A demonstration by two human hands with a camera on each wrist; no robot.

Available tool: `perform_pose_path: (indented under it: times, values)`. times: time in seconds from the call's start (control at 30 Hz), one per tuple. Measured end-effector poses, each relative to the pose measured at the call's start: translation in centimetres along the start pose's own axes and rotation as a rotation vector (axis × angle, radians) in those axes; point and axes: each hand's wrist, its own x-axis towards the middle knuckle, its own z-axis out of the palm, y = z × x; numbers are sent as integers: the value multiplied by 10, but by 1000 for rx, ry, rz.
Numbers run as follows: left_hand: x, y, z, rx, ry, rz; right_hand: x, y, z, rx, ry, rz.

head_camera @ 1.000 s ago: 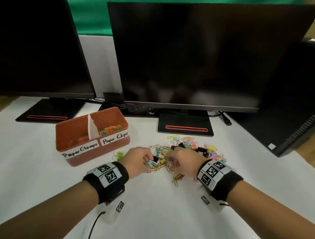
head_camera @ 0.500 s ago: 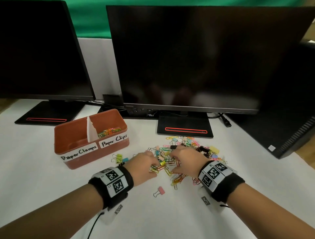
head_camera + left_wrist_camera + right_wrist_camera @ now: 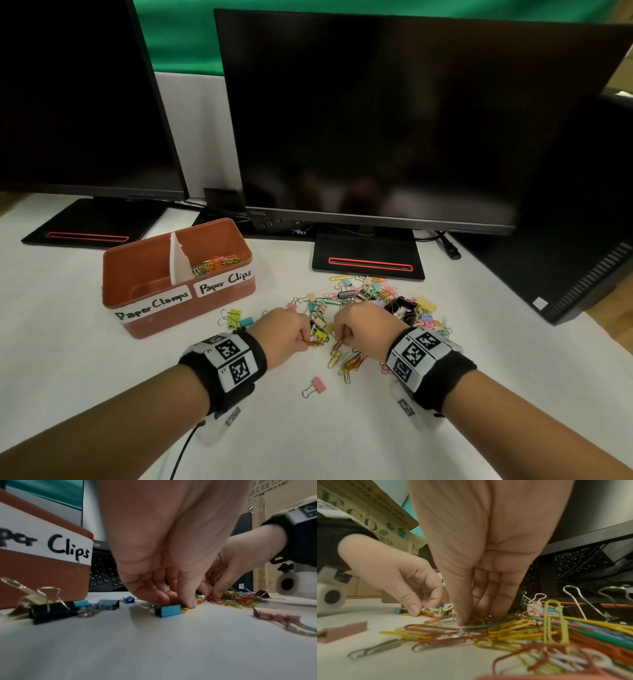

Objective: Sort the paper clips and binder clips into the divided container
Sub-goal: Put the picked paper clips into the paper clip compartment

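Both hands work at the near edge of the mixed pile of clips [image 3: 370, 308], which lies on the white tabletop [image 3: 68, 342] to the right of the divided container [image 3: 178, 301]. The left hand [image 3: 281, 334] has its grip pinched on a few paper clips [image 3: 311, 342] at the pile's left side. The right hand [image 3: 363, 327] pinches a paper clip [image 3: 337, 344] with thumb and fingertips. A pink binder clip [image 3: 314, 386] lies alone, nearer than the pile. The container's right compartment, labelled Paper Clips, holds coloured paper clips [image 3: 214, 263]
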Motion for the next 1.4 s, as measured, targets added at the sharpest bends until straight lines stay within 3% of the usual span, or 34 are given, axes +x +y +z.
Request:
perform_pose_path:
  times: [0.23, 0.43, 0.63, 0.8, 1.0, 1.4]
  values:
    - [-6, 0, -4, -11, 28, 20, -4, 6, -4, -15, 62, -49]
    - [-2, -5, -5, -12, 4, -2, -7, -8, 2, -66, -101, -86]
    - [-7, -8, -14, 45, -116, 50, -14, -8, 0, -47, -97, -123]
    - [-4, -7, -14, 1, -78, 51, -22, -2, -3, -138, -220, -173]
    - [-2, 2, -14, -3, -77, 7, -14, -3, 1, -72, -138, -168]
    - [1, -2, -10, 22, -127, -33, 0, -14, -5, -131, -164, -170]
